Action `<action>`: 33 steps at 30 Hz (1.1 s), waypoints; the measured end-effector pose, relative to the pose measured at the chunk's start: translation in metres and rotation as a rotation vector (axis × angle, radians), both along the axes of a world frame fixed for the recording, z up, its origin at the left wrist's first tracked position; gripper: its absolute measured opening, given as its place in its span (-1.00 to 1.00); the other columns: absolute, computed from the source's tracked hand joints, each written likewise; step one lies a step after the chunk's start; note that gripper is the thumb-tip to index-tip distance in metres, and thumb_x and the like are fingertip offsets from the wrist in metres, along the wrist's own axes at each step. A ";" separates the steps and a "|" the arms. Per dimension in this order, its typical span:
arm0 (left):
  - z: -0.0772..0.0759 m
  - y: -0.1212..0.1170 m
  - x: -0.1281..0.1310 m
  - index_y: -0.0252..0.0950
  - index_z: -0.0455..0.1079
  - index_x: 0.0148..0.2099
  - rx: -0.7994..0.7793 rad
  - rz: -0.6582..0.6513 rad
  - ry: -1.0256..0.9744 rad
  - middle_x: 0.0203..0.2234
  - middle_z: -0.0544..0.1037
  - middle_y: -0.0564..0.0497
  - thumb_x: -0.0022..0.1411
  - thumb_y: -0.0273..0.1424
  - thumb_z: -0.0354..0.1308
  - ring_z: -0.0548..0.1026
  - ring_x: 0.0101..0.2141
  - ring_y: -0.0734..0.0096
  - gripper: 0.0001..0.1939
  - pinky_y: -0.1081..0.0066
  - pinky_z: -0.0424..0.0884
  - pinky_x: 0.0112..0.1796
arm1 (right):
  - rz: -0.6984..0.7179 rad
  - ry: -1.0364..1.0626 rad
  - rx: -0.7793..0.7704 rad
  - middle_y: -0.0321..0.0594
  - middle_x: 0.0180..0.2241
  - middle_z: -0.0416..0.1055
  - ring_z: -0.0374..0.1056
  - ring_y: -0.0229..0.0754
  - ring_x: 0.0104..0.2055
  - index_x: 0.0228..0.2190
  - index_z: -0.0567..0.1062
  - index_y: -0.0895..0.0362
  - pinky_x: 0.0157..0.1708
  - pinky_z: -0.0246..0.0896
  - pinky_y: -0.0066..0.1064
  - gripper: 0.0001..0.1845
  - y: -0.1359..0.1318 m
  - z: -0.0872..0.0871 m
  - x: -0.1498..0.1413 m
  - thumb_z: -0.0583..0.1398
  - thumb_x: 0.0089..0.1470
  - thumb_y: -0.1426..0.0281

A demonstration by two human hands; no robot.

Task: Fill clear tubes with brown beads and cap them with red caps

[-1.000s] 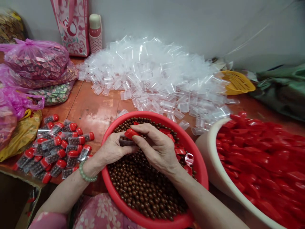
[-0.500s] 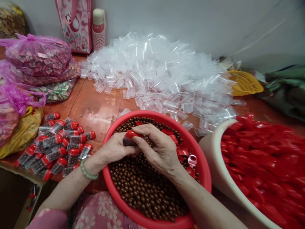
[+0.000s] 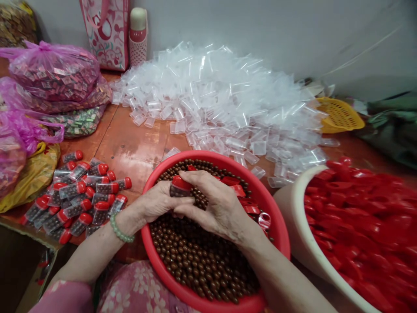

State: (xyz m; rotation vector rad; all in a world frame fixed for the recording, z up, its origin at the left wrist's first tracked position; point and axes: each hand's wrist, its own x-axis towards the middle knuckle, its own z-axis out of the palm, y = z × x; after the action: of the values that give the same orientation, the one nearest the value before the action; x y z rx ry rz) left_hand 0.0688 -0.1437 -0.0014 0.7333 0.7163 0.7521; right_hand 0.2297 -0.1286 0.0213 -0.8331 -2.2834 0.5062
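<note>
Above a red basin (image 3: 286,243) of brown beads (image 3: 195,256), my left hand (image 3: 158,202) is closed around a small clear container with a red cap (image 3: 180,186). Dark balls show through its wall. My right hand (image 3: 213,202) curls over from the other side, its index finger on the red cap and its thumb lower, near my left thumb. The lower end of the container is hidden by my fingers. Several red caps (image 3: 249,206) lie on the beads at the basin's right side.
Filled red-capped containers (image 3: 73,191) lie heaped at the left. Clear empty containers (image 3: 211,100) form a large pile at the back. A white tub (image 3: 301,208) of red plastic parts (image 3: 361,230) stands right. Pink bags (image 3: 55,78), a flask (image 3: 138,39) and a yellow basket (image 3: 342,115) are behind.
My right thumb has slid down off the red cap toward my left thumb. More of the container's dark-filled body shows. The view has shifted slightly.
</note>
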 end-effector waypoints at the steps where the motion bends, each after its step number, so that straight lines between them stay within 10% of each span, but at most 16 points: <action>1: 0.000 0.000 0.000 -0.39 0.41 -0.43 -0.008 0.005 -0.025 -0.56 0.42 0.09 -0.14 -0.18 0.43 0.32 -0.50 0.57 -0.60 0.48 0.24 -0.40 | 0.017 -0.030 0.014 0.05 -0.09 0.47 0.42 0.07 -0.03 0.03 0.32 0.16 -0.08 0.39 -0.07 -0.38 0.000 0.000 0.000 0.29 0.02 0.12; 5: -0.003 0.000 0.000 -0.40 0.41 -0.48 -0.079 0.000 -0.033 -0.61 0.41 0.08 -0.20 -0.17 0.45 0.33 -0.53 0.55 -0.58 0.46 0.23 -0.43 | 0.008 -0.184 0.100 0.22 -0.06 0.40 0.37 0.17 -0.02 0.09 0.22 0.29 -0.09 0.37 0.00 -0.10 -0.004 -0.003 -0.005 0.32 -0.11 -0.02; 11: -0.009 0.001 0.002 -0.42 0.43 -0.52 -0.122 0.006 -0.047 -0.60 0.43 0.07 -0.30 -0.25 0.49 0.34 -0.48 0.54 -0.60 0.47 0.25 -0.37 | -0.100 -0.242 0.273 0.17 -0.15 0.43 0.36 0.12 -0.12 0.04 0.22 0.34 -0.13 0.33 -0.04 -0.35 -0.009 -0.015 -0.015 0.24 -0.06 0.34; 22: -0.003 0.001 0.002 -0.41 0.41 -0.56 -0.119 -0.009 -0.065 -0.63 0.40 0.10 -0.33 -0.30 0.50 0.28 -0.53 0.59 -0.62 0.49 0.21 -0.43 | -0.070 -0.201 0.388 0.00 -0.26 0.48 0.40 0.05 -0.24 0.14 0.14 0.26 -0.15 0.24 -0.03 -0.31 -0.006 -0.018 -0.014 0.16 0.01 0.28; 33: 0.008 -0.008 0.014 -0.33 0.47 -0.25 -0.168 0.223 -0.006 -0.59 0.43 -0.01 0.21 0.06 -0.04 0.36 -0.55 0.40 -0.46 0.33 0.32 -0.43 | -0.049 -0.239 0.387 0.17 -0.09 0.45 0.41 0.14 -0.07 0.20 0.10 0.28 -0.15 0.32 -0.05 -0.22 -0.010 -0.013 -0.004 0.20 0.08 0.19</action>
State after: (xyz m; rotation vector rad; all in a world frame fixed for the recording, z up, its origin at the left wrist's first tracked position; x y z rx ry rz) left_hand 0.0826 -0.1521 0.0065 0.5030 0.8547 0.8838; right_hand 0.2254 -0.1390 0.0080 -0.7822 -2.4570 -0.0661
